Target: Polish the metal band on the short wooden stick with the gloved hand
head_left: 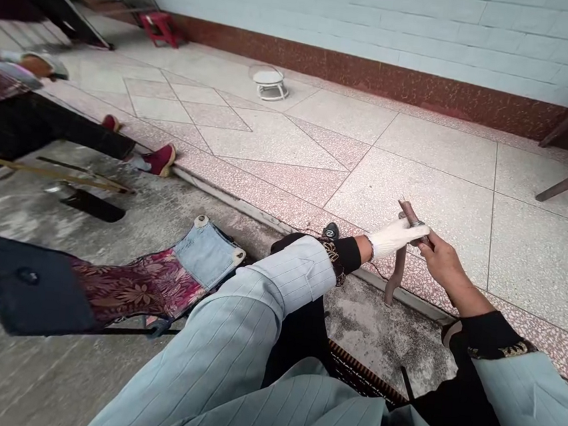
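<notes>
My left hand [396,240], in a white knit glove, is closed around a brown, crooked branch [394,280]. One piece of it slants up to a pale, frayed end, and another bends down toward the ground. Right beside it, my bare right hand [444,260] is closed on the same branch, thumb and fingers near the gloved fingertips. Something thin and dark lies around the branch where the hands meet; what it is I cannot make out. Both forearms reach out over my knees.
A reclining chair [131,285] with flowered fabric stands at my left. Beyond it, another person's leg and red shoe [161,160] stretch out beside a dark bottle [91,202]. A small white stool [271,84] and a red stool [160,28] stand near the wall [383,21]. A low step edge [244,206] crosses ahead.
</notes>
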The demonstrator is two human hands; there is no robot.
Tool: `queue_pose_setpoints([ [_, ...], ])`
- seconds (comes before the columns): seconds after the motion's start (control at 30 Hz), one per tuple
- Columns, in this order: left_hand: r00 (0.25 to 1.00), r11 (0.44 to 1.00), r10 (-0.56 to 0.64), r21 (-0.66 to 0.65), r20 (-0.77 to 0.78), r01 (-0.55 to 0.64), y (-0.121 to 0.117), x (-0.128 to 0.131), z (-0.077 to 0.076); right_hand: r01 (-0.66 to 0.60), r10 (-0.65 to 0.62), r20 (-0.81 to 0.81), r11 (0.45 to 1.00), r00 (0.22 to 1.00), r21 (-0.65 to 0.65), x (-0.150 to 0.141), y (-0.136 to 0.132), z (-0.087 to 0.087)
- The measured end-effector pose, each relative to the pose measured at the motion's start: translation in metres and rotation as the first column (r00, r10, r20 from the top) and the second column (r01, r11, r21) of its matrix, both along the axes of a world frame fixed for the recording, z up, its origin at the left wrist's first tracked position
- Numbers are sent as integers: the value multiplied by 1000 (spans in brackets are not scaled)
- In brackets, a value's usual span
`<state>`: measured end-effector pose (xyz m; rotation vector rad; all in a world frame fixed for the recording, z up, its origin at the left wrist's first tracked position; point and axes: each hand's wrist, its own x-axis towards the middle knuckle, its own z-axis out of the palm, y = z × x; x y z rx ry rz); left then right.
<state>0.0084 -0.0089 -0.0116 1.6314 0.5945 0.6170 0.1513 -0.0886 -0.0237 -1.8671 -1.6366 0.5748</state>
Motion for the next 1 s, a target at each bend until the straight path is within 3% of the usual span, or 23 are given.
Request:
queue_pose_setpoints([
  [0.17,1000,1000,25,-19,17,-25,3,-2,-4,-73,71,-61,997,996,-29,10,1,2],
  [0.23,999,999,32,-37,30,-31,7,-5,-2,-82,78,-156,996,985,-21,15,3,2],
  [0.37,994,988,42,-153,97,-27,17,-8,6,54,-78,-501,997,862,-62,31,10,-2],
  [0.43,983,968,38,-249,177,8,19,-8,11,60,-98,-573,995,814,-85,38,14,-5],
  [0.53,946,924,2,-361,325,122,16,-8,21,-154,64,-599,983,798,-99,41,14,-8],
  [0.6,922,896,-26,-401,386,193,11,-10,29,-352,188,-644,926,742,-135,36,11,-11],
  [0.7,912,869,0,-451,411,204,7,-14,40,-492,199,-745,849,636,-193,23,6,-14],
  [0.87,852,850,129,-500,508,170,11,-18,41,-252,10,-877,959,480,-128,14,4,-8],
  [1.0,820,838,144,-508,554,196,10,-18,28,-139,-29,-889,985,457,-103,20,4,7],
])
